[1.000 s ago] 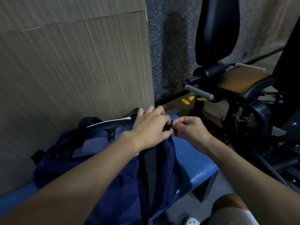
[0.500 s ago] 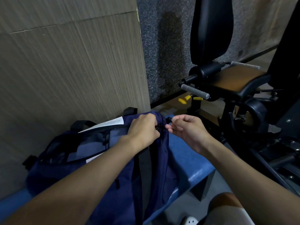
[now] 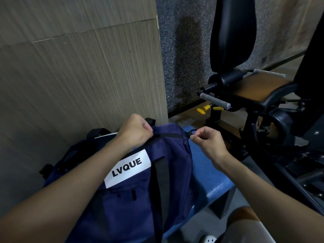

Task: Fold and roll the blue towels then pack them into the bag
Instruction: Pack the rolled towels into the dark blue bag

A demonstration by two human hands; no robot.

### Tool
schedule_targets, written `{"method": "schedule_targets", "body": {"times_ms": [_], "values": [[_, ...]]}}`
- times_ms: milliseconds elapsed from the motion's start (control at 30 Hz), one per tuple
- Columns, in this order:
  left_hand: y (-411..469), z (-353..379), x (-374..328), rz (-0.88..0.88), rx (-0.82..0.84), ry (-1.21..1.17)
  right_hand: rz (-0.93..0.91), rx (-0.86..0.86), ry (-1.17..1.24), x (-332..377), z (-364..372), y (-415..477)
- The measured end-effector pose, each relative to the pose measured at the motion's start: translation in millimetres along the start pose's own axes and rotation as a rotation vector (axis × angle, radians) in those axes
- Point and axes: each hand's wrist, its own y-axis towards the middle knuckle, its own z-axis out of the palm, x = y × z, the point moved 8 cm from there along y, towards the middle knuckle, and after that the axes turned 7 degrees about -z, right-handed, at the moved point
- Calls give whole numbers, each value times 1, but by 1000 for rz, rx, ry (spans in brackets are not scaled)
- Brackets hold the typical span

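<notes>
We are looking down at the navy bag [image 3: 140,190], which lies on its side on the blue bench [image 3: 208,174], its far edge up against the wood-grain wall panel [image 3: 78,76]. The left hand [image 3: 135,132] is balled into a tight fist at the top of the bag, fingers curled round a bunch of the fabric right at the near end of the zip line [image 3: 168,135]. Over to the right hand [image 3: 206,141]: thumb and forefinger pinch the small black zip pull [image 3: 190,134] at the bag's right-hand corner, the other fingers loosely curled behind. Between the 2 hands the dark zip line looks drawn together, so we cannot see inside the bag. On the bag's upper face sits 1 white label [image 3: 128,168] reading LVQUE, tilted up to the right. Just beside it 1 black strap [image 3: 162,181] runs down the cloth, with a small pocket zip [image 3: 133,194] below the label. Behind the bench stands a black gym machine [image 3: 233,32] with a brown seat pad [image 3: 259,86], a grey handle [image 3: 214,100] sticking out toward us and 2 yellow levers [image 3: 203,109] low down near the speckled grey wall [image 3: 184,58]. At the bottom right a bare knee [image 3: 245,218] shows just under the right forearm.
</notes>
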Motion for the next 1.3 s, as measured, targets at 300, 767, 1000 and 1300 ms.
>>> {"method": "schedule_targets", "body": {"times_ms": [300, 767, 1000, 1300], "values": [[-12, -8, -1, 11, -22, -171, -485, 189, -679, 67, 71, -7], [-28, -65, 83, -135, -77, -242, -631, 373, -837, 94, 129, -29], [-36, -100, 129, -166, -190, -237, -641, 344, -888, 92, 154, -33], [-54, -172, 194, -225, -354, -36, -591, 288, -910, 90, 150, -28]]}}
